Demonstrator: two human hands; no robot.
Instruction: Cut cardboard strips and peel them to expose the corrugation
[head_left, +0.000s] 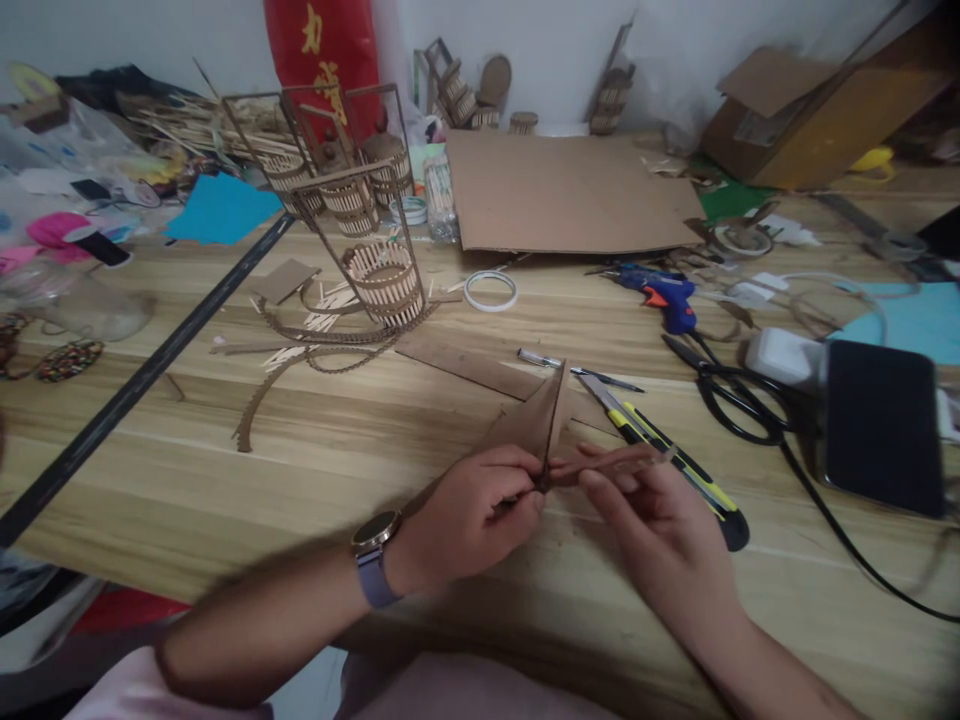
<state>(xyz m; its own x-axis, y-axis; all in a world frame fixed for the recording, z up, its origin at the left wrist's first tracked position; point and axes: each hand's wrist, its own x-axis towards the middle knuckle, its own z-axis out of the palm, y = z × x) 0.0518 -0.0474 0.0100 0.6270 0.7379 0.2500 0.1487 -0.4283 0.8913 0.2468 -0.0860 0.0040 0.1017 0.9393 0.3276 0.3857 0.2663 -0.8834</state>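
My left hand, with a watch on its wrist, pinches the near end of a narrow cardboard strip that points away from me. Between the fingers of my right hand is a thinner brown strip, its left end meeting the first strip at my left fingertips. The exact contact there is partly hidden by the fingers. Beneath and beyond the hands lie flat cardboard pieces. A yellow and black utility knife rests beside my right hand, blade out, with a pen just past it.
Small slatted baskets with tall handles stand at the back left, near notched strips. Behind are a tape roll and a large cardboard sheet. On the right lie a blue glue gun, scissors and a phone.
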